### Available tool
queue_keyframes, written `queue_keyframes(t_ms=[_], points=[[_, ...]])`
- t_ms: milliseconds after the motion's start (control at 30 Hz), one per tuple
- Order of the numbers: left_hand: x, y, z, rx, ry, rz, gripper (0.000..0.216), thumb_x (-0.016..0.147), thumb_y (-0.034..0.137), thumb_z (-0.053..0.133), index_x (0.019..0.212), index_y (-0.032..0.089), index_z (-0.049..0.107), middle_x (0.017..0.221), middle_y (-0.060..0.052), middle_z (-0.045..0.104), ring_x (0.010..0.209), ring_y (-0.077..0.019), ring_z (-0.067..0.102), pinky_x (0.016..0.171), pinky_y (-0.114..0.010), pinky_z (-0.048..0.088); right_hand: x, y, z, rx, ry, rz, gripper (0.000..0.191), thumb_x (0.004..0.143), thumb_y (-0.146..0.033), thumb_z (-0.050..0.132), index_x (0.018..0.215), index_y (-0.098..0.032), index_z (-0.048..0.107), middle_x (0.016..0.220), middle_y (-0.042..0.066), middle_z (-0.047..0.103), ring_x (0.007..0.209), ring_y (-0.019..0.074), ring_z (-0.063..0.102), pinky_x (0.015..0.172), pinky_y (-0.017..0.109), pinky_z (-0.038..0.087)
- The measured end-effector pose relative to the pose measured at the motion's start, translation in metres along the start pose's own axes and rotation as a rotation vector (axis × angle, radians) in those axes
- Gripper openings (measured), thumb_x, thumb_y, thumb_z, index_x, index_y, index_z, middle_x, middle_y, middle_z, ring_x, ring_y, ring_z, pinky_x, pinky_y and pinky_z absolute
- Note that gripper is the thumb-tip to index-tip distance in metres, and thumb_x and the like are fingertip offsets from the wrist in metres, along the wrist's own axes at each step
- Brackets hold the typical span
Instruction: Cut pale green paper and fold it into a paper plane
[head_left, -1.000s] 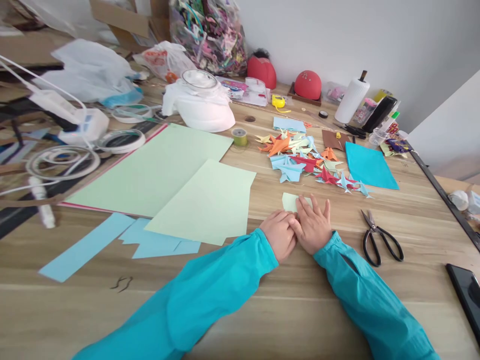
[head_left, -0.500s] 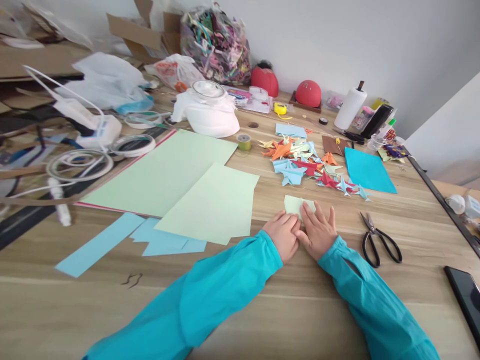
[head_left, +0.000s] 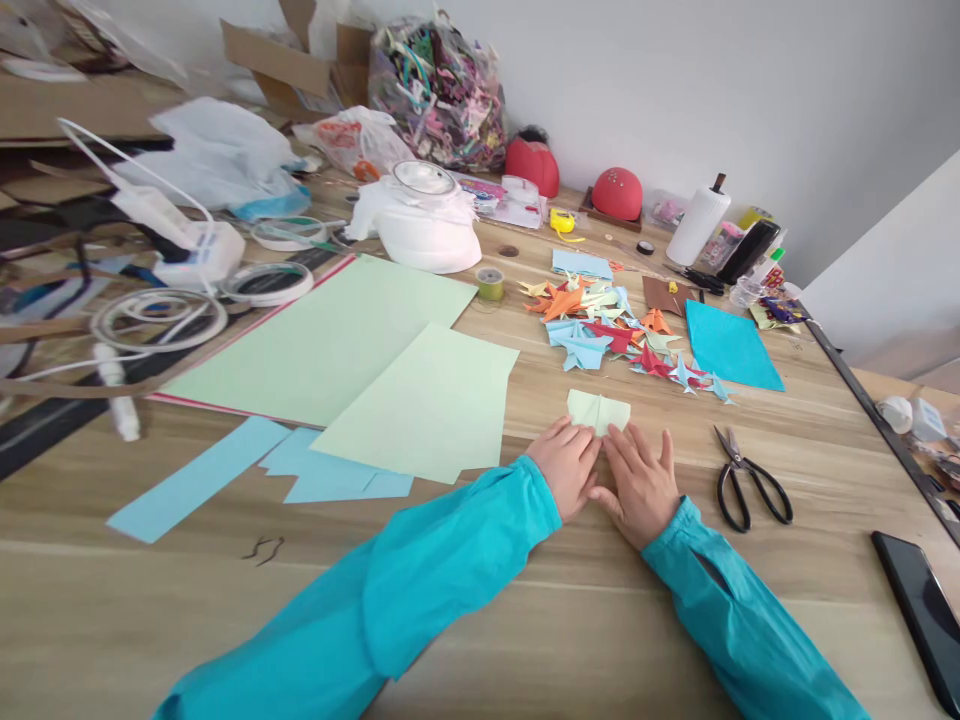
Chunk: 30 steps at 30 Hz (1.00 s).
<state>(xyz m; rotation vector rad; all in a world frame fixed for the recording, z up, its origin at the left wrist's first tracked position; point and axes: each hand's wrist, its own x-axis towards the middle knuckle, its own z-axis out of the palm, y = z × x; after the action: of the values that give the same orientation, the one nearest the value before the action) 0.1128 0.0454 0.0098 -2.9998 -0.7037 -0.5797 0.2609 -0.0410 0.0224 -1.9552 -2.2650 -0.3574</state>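
One creased pale-green paper (head_left: 613, 411) on desk (head_left: 480, 620), near side of origami pile (head_left: 582, 342), left of scissors (head_left: 741, 463). Left hand (head_left: 567, 466) curled at paper's near edge, can't tell its grip; right hand (head_left: 643, 480) spread there, grip released.

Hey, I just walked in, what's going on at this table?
A person is working on a small pale green piece of paper with both bare hands. The left hand and right hand are at its near edge, and a crease shows down its middle. Beyond it lies a pile of colorful folded paper figures. The scissors lie untouched to the right, and larger green sheets lie to the left.
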Motion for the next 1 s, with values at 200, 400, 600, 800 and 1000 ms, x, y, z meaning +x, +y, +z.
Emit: queue_keyframes(t_ms=[200, 400, 600, 800, 1000], points=[[0.001, -0.001, -0.005, 0.022, -0.011, 0.029, 0.04, 0.087, 0.031, 0.044, 0.113, 0.006, 0.06, 0.111, -0.015, 0.062, 0.103, -0.0277, 0.054, 0.103, -0.047, 0.03, 0.005, -0.003, -0.002, 0.017, 0.026, 0.022, 0.055, 0.089, -0.056, 0.038, 0.122, -0.017, 0.057, 0.135, 0.012, 0.052, 0.132, 0.0338, 0.034, 0.108, 0.061, 0.0], [0.0, -0.003, -0.002, 0.008, -0.011, 0.017, 0.038, 0.085, 0.03, 0.047, 0.115, 0.009, 0.059, 0.112, -0.014, 0.061, 0.105, -0.0268, 0.053, 0.104, -0.047, 0.027, 0.008, -0.005, -0.009, 0.034, 0.089, 0.028, 0.045, 0.091, -0.05, 0.041, 0.109, -0.016, 0.064, 0.129, 0.013, 0.057, 0.128, 0.0302, 0.04, 0.111, 0.055, 0.0], [0.0, -0.002, 0.001, 0.001, -0.01, 0.005, 0.043, 0.084, 0.037, 0.049, 0.115, 0.009, 0.059, 0.112, -0.014, 0.06, 0.105, -0.0278, 0.052, 0.104, -0.047, 0.028, 0.006, 0.001, -0.003, 0.078, 0.047, 0.036, 0.042, 0.093, -0.045, 0.039, 0.114, -0.016, 0.061, 0.13, 0.012, 0.057, 0.128, 0.0291, 0.041, 0.111, 0.057, 0.004], [0.001, 0.0, -0.001, -0.017, 0.032, -0.015, 0.036, 0.085, 0.031, 0.047, 0.111, 0.011, 0.061, 0.107, -0.011, 0.062, 0.1, -0.0255, 0.053, 0.105, -0.046, 0.028, 0.013, 0.006, -0.001, 0.032, -0.067, 0.081, 0.047, 0.094, -0.045, 0.033, 0.129, -0.02, 0.051, 0.143, 0.009, 0.042, 0.135, 0.0317, 0.028, 0.107, 0.062, 0.012], [0.004, 0.001, -0.001, -0.027, 0.041, -0.008, 0.03, 0.084, 0.026, 0.048, 0.104, 0.01, 0.063, 0.099, -0.012, 0.063, 0.095, -0.0247, 0.054, 0.103, -0.046, 0.031, 0.026, 0.004, 0.002, 0.008, -0.084, 0.112, 0.051, 0.093, -0.05, 0.033, 0.131, -0.02, 0.048, 0.143, 0.01, 0.042, 0.135, 0.0341, 0.029, 0.105, 0.065, 0.014]])
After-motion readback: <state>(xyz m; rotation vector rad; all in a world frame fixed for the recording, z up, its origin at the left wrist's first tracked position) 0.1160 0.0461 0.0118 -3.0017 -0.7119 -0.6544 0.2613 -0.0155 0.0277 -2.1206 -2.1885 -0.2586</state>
